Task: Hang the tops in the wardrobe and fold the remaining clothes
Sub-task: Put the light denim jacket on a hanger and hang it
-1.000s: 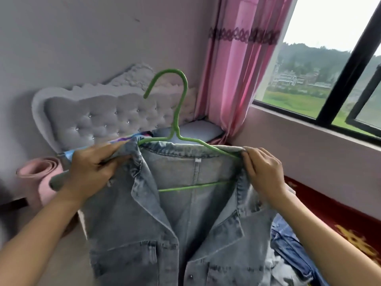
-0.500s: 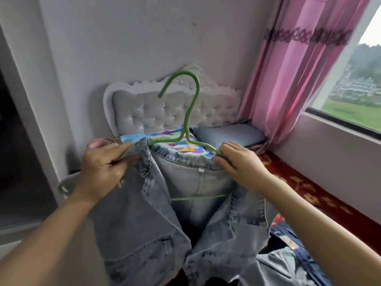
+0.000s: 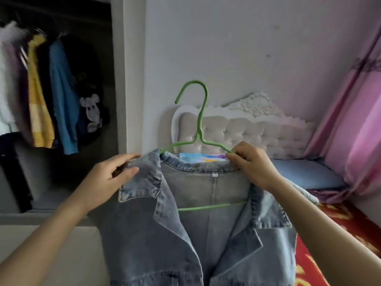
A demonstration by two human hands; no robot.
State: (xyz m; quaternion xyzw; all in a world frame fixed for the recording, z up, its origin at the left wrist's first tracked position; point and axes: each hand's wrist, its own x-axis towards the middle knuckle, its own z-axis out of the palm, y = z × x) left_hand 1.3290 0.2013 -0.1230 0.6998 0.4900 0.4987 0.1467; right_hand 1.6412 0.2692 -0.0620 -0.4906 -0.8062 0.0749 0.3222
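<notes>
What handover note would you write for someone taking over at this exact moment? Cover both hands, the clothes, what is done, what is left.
Left hand pinches the denim jacket at its collar edge. Right hand grips the green hanger arm together with the collar.
The jacket sits on the hanger, held up before the headboard; the wardrobe, with tops hanging, is to the left.
Done: jacket on hanger. Left: hang it in the wardrobe; clothes to fold are out of view.
</notes>
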